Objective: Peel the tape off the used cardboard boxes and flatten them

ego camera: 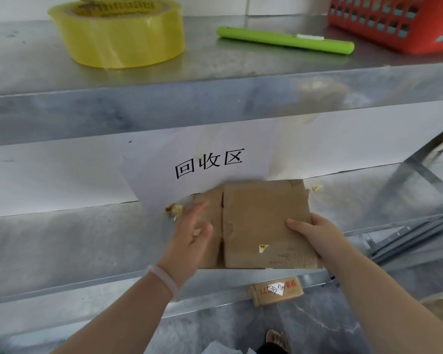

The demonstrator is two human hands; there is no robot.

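Observation:
A flattened brown cardboard box lies on the lower metal shelf, its near edge hanging a little past the shelf's front. My right hand grips the box's right edge, thumb on top. My left hand hovers over the box's left flaps, fingers apart and blurred, holding nothing. A crumpled wad of peeled tape lies on the shelf just beyond my left hand. Another small cardboard box with a white label sits on the floor below.
A white paper sign with printed characters hangs on the wall behind the box. The upper shelf carries a yellow tape roll, a green utility knife and an orange basket. A tape scrap lies right of the box.

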